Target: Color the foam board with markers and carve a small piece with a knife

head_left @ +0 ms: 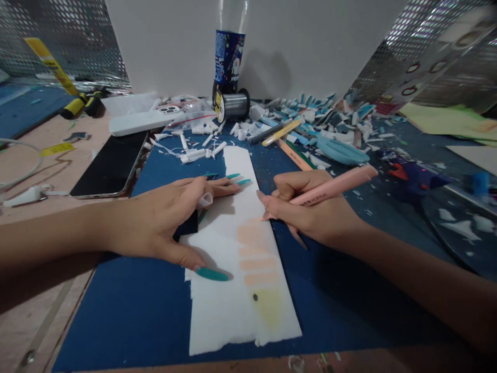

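Note:
A long piece of white foam or thick paper (217, 311) lies on a blue mat (116, 316); its edges are torn. Peach bands, a yellow patch and a dark dot mark its right side. My left hand (166, 220) rests across the sheet with fingers spread, thumb and fingertips pressing on it. A small pale curled piece sits at its index finger. My right hand (314, 207) grips a peach acrylic marker (337, 185), tilted, with its tip touching the sheet's right edge just above the peach bands.
Behind the sheet stand a cola bottle (230, 57) and a wire spool (235, 105). Cut scraps (295, 111) pile along the back, with a light-blue oval piece (341, 150). A black phone (111, 166) lies left; a glue gun (415, 178) lies right. A yellow-handled cutter (50, 65) is at far left.

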### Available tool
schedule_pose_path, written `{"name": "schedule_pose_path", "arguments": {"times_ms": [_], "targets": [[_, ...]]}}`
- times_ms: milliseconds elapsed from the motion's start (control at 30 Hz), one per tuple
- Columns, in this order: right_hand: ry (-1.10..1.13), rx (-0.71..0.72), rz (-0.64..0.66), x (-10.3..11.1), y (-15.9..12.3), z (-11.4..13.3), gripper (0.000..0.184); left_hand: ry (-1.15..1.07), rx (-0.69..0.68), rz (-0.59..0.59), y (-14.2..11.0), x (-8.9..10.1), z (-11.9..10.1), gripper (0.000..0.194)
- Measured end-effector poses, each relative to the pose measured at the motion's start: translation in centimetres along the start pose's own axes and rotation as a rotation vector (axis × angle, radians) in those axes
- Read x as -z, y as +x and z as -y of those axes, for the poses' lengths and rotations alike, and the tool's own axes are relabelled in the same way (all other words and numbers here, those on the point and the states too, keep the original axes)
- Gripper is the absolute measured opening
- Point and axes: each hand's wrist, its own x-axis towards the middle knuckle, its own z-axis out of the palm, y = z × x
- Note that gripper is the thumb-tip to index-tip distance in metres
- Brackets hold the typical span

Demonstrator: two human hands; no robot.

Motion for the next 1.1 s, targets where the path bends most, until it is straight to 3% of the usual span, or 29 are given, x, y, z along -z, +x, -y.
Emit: {"name": "schedule_pose_path", "arguments": {"times_ms": [233,433,533,667,1100], "targets": [[0.027,-0.019,0.006,0.0,0.0,-0.1,0.045,-0.013,-0.025,-0.006,0.1,0.1,0.0,0.056],[0.293,-0.122,-0.059,-0.5,-0.2,0.2,0.046,-0.005,-0.033,-0.013,0.0,-0.1,0.1,0.056],[0.349,-0.133,-0.017,-0.8,-0.1,0.5,0.047,0.024,-0.051,-0.019,0.0,-0.1,0.2,0.056],[0.339,-0.068,0.059,-1.1,0.2,0.6,0.047,0.051,-0.078,-0.027,0.1,0.0,0.1,0.056],[0.175,0.097,0.053,-1.3,0.6,0.2,0.045,0.040,-0.071,-0.017,0.1,0.1,-0.1,0.054]]}}
